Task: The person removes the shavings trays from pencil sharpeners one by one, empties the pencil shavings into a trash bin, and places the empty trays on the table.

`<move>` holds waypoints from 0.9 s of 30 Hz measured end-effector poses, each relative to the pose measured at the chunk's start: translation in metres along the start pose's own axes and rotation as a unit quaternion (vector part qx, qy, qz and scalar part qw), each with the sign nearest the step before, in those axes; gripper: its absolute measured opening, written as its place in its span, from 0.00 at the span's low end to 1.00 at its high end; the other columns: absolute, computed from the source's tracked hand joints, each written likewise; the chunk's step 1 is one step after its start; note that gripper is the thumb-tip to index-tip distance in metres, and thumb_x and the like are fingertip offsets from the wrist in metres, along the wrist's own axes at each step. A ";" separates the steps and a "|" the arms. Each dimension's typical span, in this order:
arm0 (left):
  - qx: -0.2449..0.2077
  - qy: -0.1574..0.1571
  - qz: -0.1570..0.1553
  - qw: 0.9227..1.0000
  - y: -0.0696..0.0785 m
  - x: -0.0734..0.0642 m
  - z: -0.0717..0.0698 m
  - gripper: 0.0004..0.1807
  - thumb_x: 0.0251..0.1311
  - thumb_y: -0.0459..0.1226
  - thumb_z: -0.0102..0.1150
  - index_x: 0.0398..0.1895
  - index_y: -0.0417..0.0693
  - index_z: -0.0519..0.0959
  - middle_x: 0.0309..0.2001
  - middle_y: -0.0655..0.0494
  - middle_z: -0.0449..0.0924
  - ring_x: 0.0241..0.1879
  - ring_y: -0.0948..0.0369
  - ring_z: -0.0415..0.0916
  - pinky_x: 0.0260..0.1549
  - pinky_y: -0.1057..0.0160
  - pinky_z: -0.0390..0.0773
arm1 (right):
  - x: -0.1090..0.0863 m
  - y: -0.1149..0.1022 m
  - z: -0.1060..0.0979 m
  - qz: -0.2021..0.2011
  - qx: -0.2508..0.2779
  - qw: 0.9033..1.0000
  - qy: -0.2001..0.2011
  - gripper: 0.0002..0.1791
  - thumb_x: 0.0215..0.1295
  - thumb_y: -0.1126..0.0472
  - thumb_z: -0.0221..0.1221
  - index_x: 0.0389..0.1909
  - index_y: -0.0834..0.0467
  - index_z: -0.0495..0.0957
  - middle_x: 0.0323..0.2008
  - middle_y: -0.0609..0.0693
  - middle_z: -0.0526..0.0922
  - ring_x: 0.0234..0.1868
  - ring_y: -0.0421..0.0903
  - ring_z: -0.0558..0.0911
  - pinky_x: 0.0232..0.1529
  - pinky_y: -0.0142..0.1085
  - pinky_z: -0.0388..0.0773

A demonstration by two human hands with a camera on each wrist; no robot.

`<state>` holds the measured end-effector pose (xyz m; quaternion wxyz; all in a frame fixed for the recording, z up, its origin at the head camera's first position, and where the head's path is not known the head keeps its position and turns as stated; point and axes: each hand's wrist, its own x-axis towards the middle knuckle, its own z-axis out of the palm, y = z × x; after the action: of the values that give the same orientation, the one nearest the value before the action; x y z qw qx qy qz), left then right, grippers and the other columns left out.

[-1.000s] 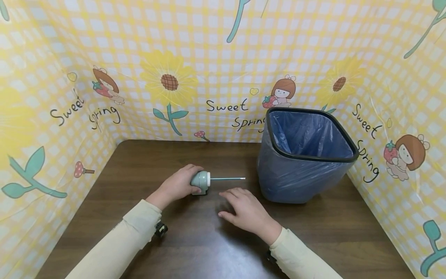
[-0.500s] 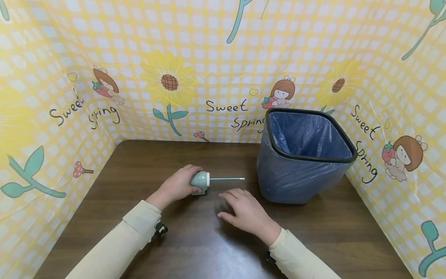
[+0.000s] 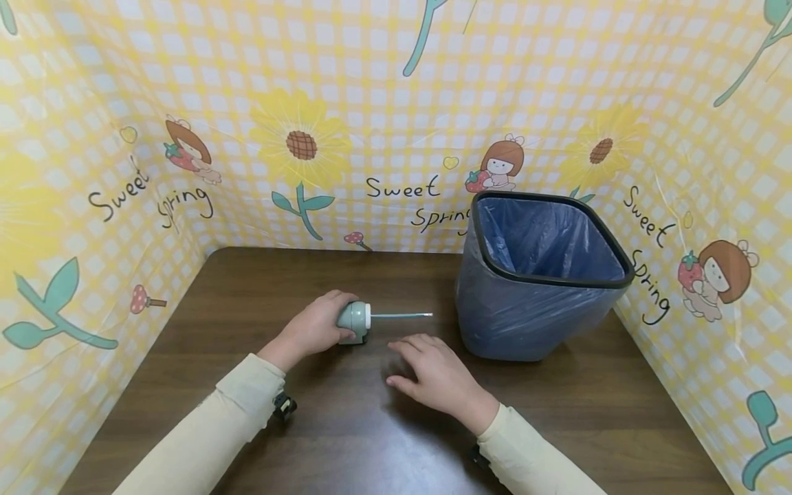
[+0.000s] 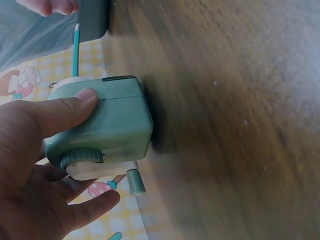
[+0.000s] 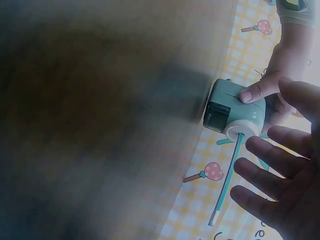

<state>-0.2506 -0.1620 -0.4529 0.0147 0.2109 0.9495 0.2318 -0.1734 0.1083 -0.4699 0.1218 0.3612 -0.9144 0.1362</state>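
Observation:
My left hand (image 3: 312, 323) grips a green crank pencil sharpener (image 3: 353, 323) on the table, its thumb lying along the near side. A teal pencil (image 3: 399, 315) sticks out of the sharpener's white front and points right. In the left wrist view the crank handle (image 4: 135, 182) shows at the back end, by the fingers but not held. A dark window (image 5: 218, 116) in the sharpener's body shows in the right wrist view. My right hand (image 3: 439, 375) is held palm down just below the pencil's free end, fingers loosely bent, with nothing in it.
A bin (image 3: 526, 316) with a blue plastic liner and black rim stands to the right, beyond my right hand. Behind and on both sides, a yellow checked cloth (image 3: 383, 124) walls in the brown wooden table (image 3: 346, 426).
My left hand and the sharpener, pencil included, have shifted very slightly to the left. The right hand stays in nearly the same place.

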 end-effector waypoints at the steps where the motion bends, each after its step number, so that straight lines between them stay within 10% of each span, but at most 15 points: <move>1: 0.000 0.000 -0.002 1.000 0.000 0.000 -0.001 0.37 0.54 0.41 0.78 0.68 0.45 0.74 0.62 0.47 0.77 0.55 0.51 0.78 0.54 0.46 0.80 | 0.000 0.000 0.000 0.001 0.002 1.000 -0.001 0.31 0.65 0.40 0.67 0.64 0.52 0.78 0.57 0.47 0.83 0.60 0.47 0.79 0.65 0.46 0.74; 27: -0.001 0.021 0.005 1.000 0.010 -0.010 -0.022 0.37 0.55 0.43 0.78 0.68 0.48 0.74 0.62 0.49 0.77 0.52 0.52 0.79 0.51 0.46 0.81 | 0.002 -0.002 -0.002 0.012 0.009 1.000 -0.006 0.32 0.66 0.40 0.66 0.65 0.53 0.78 0.58 0.49 0.83 0.61 0.49 0.80 0.65 0.47 0.74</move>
<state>-0.2403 -0.1680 -0.4293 -0.0061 0.2112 0.9482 0.2374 -0.1730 0.1067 -0.4669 0.1113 0.3520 -0.9181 0.1442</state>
